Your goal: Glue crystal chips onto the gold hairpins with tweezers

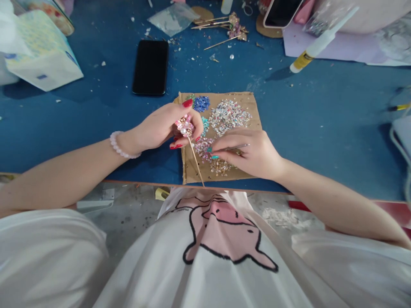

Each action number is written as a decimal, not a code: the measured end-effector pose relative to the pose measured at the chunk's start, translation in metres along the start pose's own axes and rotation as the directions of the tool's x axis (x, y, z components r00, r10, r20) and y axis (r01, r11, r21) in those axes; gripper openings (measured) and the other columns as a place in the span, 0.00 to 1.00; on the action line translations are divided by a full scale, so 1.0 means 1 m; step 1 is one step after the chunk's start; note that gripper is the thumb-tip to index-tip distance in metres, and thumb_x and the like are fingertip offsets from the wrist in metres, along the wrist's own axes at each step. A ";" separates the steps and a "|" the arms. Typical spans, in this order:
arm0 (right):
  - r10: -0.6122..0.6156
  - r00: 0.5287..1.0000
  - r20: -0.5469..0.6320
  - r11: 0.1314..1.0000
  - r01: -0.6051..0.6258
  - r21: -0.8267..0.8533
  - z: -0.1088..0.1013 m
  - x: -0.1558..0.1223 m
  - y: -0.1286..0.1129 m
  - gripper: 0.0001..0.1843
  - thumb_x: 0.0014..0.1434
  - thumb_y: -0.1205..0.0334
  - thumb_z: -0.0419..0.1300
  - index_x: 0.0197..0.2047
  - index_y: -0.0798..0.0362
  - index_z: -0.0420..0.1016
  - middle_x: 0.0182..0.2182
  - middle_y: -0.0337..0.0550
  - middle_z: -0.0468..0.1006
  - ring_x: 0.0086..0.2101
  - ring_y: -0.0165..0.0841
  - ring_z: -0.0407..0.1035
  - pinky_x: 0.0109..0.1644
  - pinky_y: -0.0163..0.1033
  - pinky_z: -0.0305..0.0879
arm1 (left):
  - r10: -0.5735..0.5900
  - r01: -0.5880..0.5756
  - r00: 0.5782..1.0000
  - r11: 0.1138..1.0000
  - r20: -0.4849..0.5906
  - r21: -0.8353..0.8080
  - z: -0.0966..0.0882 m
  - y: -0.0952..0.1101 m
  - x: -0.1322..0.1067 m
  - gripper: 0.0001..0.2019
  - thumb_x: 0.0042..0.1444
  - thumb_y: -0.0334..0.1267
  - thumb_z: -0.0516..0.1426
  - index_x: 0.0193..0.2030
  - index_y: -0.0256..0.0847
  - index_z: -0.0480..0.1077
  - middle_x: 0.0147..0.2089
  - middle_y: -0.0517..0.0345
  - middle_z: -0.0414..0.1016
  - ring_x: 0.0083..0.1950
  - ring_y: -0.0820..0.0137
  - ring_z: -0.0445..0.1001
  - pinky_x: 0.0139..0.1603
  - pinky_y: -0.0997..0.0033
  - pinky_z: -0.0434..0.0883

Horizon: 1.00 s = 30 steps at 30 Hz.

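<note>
My left hand (160, 127) is closed on a gold hair stick (196, 162) topped with a pink beaded flower ornament (184, 126); the stick's point slants down toward the table's front edge. My right hand (253, 152) pinches thin metal tweezers (236, 147), its fingertips resting on a brown cardboard sheet (253, 102). The cardboard carries small piles of sequins and beads: blue (201, 103), silver (228, 115), pink (203, 147) and gold (220, 167). The tweezers' tips are hidden among the fingers and pink pile.
A black phone (150, 66) lies face down behind the cardboard. A tissue box (41, 51) stands at far left. A glue bottle (321, 40), more gold hair sticks (224, 28) and a second phone (282, 13) lie at the back. The blue table (321, 119) is littered with scraps.
</note>
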State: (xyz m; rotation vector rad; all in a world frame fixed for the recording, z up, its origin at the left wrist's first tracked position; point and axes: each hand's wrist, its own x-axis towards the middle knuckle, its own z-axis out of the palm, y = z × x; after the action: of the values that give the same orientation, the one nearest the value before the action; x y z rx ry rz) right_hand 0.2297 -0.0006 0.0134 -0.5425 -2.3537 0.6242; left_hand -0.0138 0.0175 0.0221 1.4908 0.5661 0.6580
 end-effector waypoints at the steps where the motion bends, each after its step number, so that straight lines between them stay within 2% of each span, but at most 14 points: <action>1: 0.002 1.000 0.001 1.000 -0.002 -0.005 0.000 0.000 0.000 0.06 0.67 0.66 0.63 0.40 0.55 0.82 0.33 0.43 0.85 0.34 0.29 0.77 0.42 0.36 0.73 | -0.003 0.003 1.000 1.000 -0.002 -0.001 0.000 0.000 0.000 0.37 0.68 0.68 0.42 0.29 0.36 0.71 0.12 0.64 0.61 0.12 0.78 0.59 0.14 0.78 0.58; 8: 0.028 1.000 -0.003 1.000 -0.028 -0.003 -0.001 0.000 0.000 0.07 0.67 0.65 0.62 0.40 0.54 0.83 0.33 0.42 0.84 0.33 0.29 0.77 0.42 0.37 0.73 | 0.010 -0.010 1.000 1.000 0.002 0.018 0.002 0.002 -0.001 0.38 0.66 0.70 0.41 0.30 0.36 0.71 0.13 0.64 0.60 0.12 0.79 0.59 0.13 0.78 0.56; 19: 0.065 0.998 0.005 0.998 -0.064 -0.018 -0.001 0.000 -0.002 0.07 0.67 0.65 0.62 0.40 0.54 0.83 0.33 0.43 0.85 0.34 0.31 0.78 0.43 0.38 0.75 | 0.022 -0.022 1.000 1.000 0.008 0.012 0.001 0.001 0.000 0.36 0.67 0.68 0.43 0.29 0.36 0.72 0.14 0.63 0.63 0.13 0.78 0.60 0.14 0.77 0.58; 30: 0.129 0.992 -0.018 0.992 -0.129 -0.013 0.004 0.001 -0.005 0.07 0.66 0.64 0.63 0.40 0.54 0.84 0.35 0.43 0.86 0.36 0.32 0.79 0.46 0.39 0.77 | 0.011 -0.011 1.000 0.997 -0.001 0.072 0.004 0.004 0.000 0.38 0.65 0.70 0.39 0.28 0.37 0.69 0.14 0.62 0.62 0.12 0.78 0.59 0.15 0.75 0.56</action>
State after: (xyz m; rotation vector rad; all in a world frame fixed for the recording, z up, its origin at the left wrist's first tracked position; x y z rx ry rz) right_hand 0.2253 -0.0058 0.0139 -0.7079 -2.3221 0.6588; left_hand -0.0112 0.0147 0.0261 1.5618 0.5885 0.6533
